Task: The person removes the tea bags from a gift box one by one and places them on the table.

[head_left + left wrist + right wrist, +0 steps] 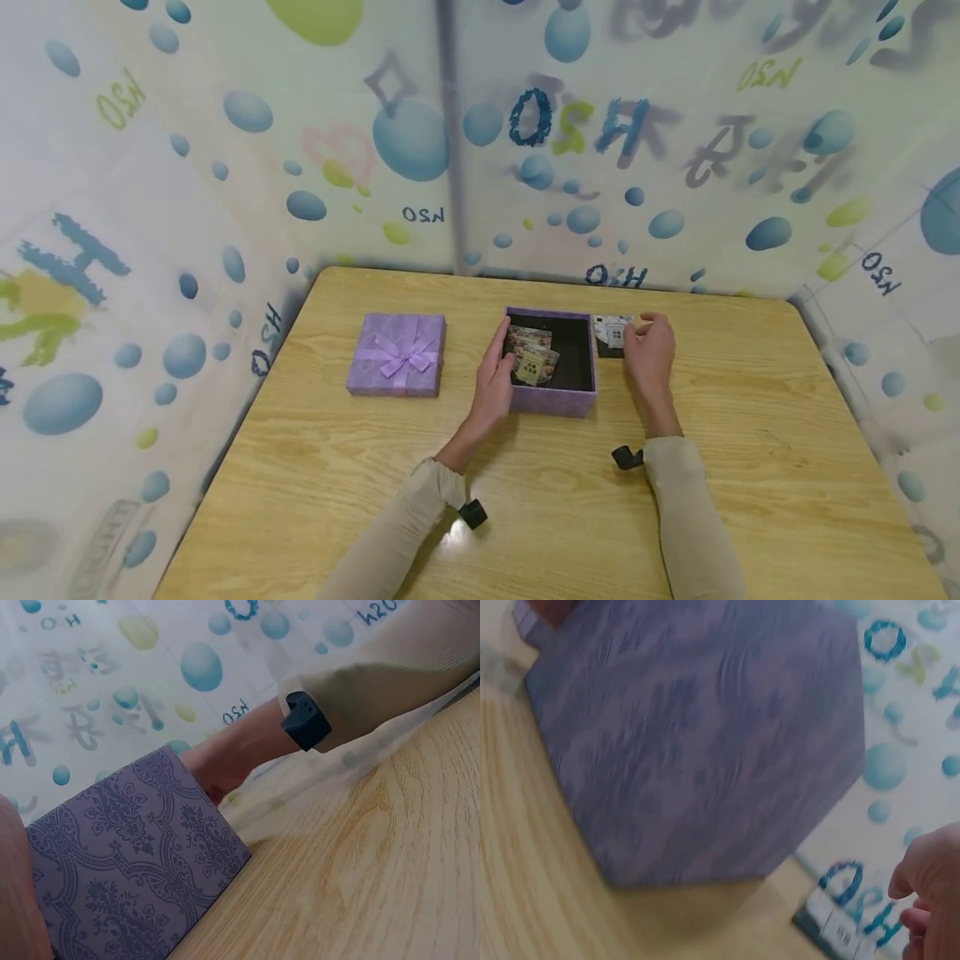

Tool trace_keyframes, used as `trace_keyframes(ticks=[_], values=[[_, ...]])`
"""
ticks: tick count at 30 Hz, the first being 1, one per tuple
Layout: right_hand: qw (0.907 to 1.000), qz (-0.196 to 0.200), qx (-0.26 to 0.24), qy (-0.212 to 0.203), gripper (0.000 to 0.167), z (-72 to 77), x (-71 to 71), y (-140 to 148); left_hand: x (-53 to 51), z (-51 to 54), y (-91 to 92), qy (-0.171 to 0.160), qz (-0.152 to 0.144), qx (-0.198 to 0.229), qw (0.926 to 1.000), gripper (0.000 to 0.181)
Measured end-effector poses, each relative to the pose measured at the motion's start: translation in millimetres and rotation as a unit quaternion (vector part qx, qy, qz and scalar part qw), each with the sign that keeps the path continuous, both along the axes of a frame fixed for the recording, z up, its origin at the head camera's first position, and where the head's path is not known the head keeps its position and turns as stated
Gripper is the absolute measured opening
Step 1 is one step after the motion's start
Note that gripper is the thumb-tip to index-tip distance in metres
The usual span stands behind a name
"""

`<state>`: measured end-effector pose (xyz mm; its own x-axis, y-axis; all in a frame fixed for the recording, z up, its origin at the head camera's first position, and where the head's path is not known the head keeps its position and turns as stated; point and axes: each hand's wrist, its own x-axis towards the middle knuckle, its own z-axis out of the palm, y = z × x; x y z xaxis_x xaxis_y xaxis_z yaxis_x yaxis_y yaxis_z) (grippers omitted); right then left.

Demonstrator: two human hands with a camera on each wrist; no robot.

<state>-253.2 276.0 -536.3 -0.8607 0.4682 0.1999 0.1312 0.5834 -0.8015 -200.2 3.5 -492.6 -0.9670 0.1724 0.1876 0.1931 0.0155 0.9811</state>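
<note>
1. A purple box (551,403) is standing open on the counter (570,508), with patterned packets (540,366) lying inside, toward the left.
2. The left hand (491,382) is holding the box's left side, its grip clamped over the rim.
3. The right hand (651,352) is bending beside a black-and-white pack (611,332), right of the box (grip loosely curled, empty).
4. A ribboned lid (378,333) is lying further left.

Open purp. box (553,403), b/w pkt (609,333) alongside
</note>
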Motion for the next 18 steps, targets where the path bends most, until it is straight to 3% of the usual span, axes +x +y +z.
trace_keyframes(ticks=[5, 11, 18], values=[[0.9961, 0.044, -0.068, 0.035, 0.032, 17.2, -0.3, -12, -0.6, 0.0, 0.2, 0.002, 0.001, -0.002, 1.0000, 0.058], [0.9823, 0.099, -0.156, 0.031, 0.031, 34.5, 3.3, -27, -1.4, -0.7, -1.1, 0.004, -0.002, -0.004, 1.0000, 0.058], [0.9700, 0.155, -0.183, 0.041, 0.028, 53.7, 12.2, -42, -0.6, -0.6, -0.4, 0.006, -0.001, -0.008, 0.9999, 0.059]])
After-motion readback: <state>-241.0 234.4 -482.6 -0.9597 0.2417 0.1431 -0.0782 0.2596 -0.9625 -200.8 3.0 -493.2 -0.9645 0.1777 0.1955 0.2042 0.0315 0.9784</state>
